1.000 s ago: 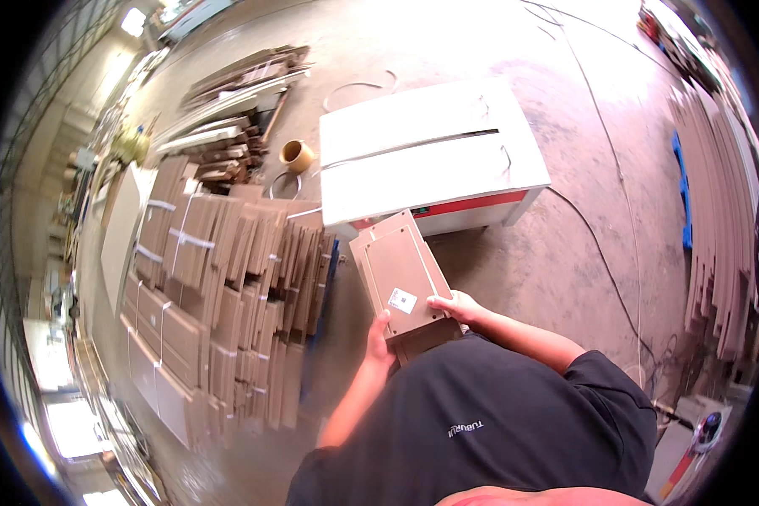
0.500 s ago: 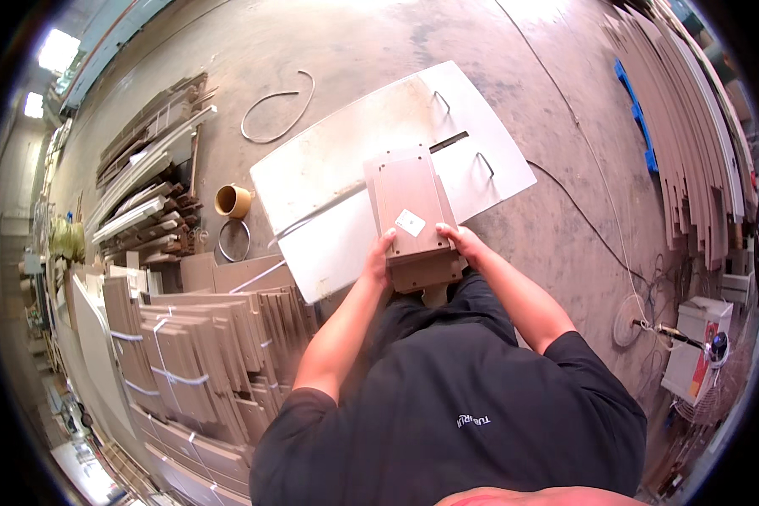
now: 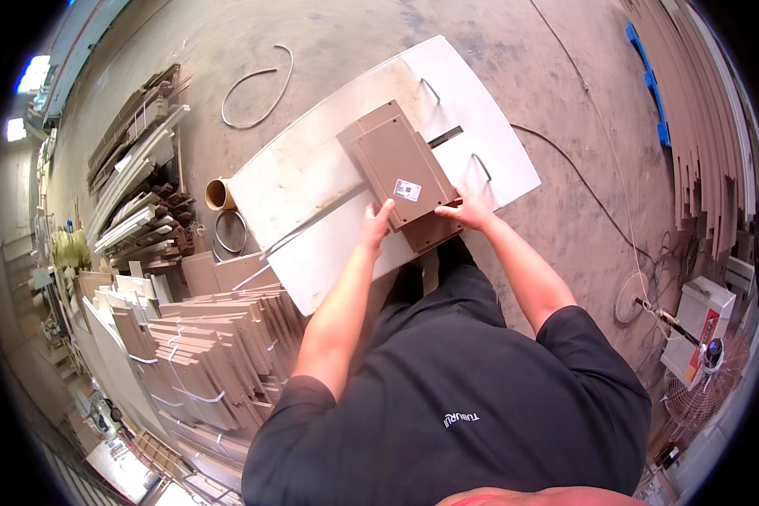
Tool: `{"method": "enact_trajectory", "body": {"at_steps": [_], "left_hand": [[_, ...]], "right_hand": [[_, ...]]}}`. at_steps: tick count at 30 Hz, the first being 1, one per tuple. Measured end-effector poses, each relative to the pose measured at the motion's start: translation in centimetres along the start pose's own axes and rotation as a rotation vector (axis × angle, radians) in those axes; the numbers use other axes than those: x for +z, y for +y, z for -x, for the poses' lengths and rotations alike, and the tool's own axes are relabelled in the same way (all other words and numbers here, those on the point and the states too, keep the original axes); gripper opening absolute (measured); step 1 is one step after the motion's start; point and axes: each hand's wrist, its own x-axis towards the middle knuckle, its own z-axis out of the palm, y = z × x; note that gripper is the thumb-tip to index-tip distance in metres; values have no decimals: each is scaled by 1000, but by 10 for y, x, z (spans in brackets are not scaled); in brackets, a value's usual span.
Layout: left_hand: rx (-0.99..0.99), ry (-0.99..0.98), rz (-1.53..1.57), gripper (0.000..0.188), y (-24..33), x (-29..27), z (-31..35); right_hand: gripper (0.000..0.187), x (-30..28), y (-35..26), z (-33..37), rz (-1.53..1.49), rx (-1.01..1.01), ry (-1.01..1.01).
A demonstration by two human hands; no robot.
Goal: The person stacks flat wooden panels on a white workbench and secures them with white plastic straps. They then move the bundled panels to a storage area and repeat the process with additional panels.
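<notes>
A small stack of brown rectangular panels [image 3: 401, 156] with small corner holes lies over the white board, its layers slightly out of line. On the top panel is a white label [image 3: 408, 191]. My left hand [image 3: 376, 226] grips the stack's near left edge, thumb on top. At the near right corner my right hand [image 3: 472, 209] holds it the same way; the fingers beneath are hidden. The white board [image 3: 312, 160] has a slot and two dark wire handles. Whether the stack rests fully on the board I cannot tell.
Strapped brown panels [image 3: 202, 354] stand at the near left. Scrap boards [image 3: 139, 169], a cardboard tube [image 3: 219, 194] and a bent hose [image 3: 288, 80] lie farther left and ahead. Cables cross the floor [image 3: 557, 110] on the right. A fan [image 3: 700, 384] and long brown panels [image 3: 700, 110] line the right side.
Both hands have pushed the panel stack away from my body, farther onto the white board, and it has turned counterclockwise. The view has shifted a little too.
</notes>
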Motion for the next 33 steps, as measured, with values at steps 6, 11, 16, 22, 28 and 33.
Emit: {"method": "enact_trajectory", "body": {"at_steps": [6,11,16,22,28,33], "left_hand": [[31,-106,245,76,25,3,-35],[8,-57,193,69,40,18,-33],[2,-65,196,65,44,24,-30],[32,-79,249,65,49,54,-31],[80,-98,335,70,53,91,-51],[134,-126,344,73,59,106,-70]], "right_hand": [[70,-9,1,0,84,11,17],[64,-14,19,30,167,171,54],[57,-17,40,42,7,294,-4],[41,-5,67,40,-276,311,240],[39,-38,70,28,-285,274,335],[39,-39,90,15,-298,282,403]]}}
